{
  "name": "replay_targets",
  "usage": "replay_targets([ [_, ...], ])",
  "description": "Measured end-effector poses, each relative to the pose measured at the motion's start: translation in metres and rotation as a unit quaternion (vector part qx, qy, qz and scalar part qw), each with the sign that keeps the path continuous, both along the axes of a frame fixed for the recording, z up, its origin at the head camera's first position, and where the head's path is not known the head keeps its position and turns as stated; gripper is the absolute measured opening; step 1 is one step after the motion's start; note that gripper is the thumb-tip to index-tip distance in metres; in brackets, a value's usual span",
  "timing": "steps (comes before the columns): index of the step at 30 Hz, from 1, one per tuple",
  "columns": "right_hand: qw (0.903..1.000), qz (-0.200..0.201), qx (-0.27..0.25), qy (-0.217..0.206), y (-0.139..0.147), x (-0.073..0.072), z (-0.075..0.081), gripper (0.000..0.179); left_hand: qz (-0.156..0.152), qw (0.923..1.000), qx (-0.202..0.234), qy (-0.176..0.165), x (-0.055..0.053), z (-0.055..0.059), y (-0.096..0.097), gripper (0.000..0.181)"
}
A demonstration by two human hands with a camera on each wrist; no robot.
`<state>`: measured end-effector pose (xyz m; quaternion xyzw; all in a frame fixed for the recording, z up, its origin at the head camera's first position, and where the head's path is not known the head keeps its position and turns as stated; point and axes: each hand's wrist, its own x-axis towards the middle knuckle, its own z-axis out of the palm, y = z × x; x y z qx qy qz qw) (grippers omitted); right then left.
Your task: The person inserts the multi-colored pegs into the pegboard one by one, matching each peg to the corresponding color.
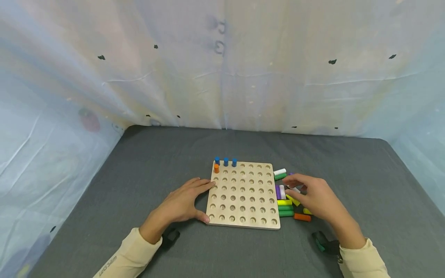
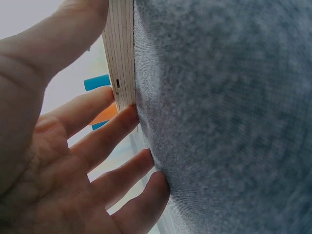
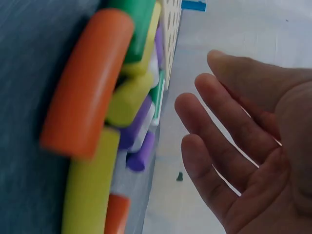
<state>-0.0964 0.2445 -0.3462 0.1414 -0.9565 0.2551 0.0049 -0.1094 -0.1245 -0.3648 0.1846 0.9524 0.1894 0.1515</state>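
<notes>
A square wooden pegboard [image 1: 243, 224] with rows of round holes lies on the table. Three blue pegs [image 1: 226, 162] stand in its far row at the left, and an orange peg [image 1: 216, 168] stands just nearer than the leftmost one. My left hand [image 1: 180, 201] touches the board's left edge, thumb at the near corner and fingers spread further up. Above the loose pegs beside the board's right edge hovers my right hand [image 1: 318, 197], its fingers loosely bent with nothing between them. In the right wrist view, an orange peg [image 3: 90, 83] lies closest to the camera.
Loose pegs lie along the board's right side: white [image 1: 280, 171], purple [image 1: 278, 192], yellow [image 1: 284, 202], green [image 1: 286, 213] and orange [image 1: 302, 217]. Grey cloth [image 1: 167, 150] covers the table. Pale hanging sheets [image 1: 257, 96] enclose it at the back and sides.
</notes>
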Motion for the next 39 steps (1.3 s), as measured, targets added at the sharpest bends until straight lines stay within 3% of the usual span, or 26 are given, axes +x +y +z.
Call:
replay_targets([
  [10,0.9996,-0.008,0.008,-0.026,0.023,0.002,0.000,0.032,0.005,1.0000,-0.004,-0.007,0.002,0.000,-0.001,0.104],
  [22,0.9971,0.023,0.036,-0.063,0.051,-0.002,-0.002,0.039,0.004,1.0000,0.002,0.000,0.000,0.000,-0.001,0.104],
  [39,0.9892,0.008,0.085,-0.119,0.081,-0.005,-0.010,0.031,0.004,1.0000,0.009,-0.001,0.002,0.002,0.001,0.102],
])
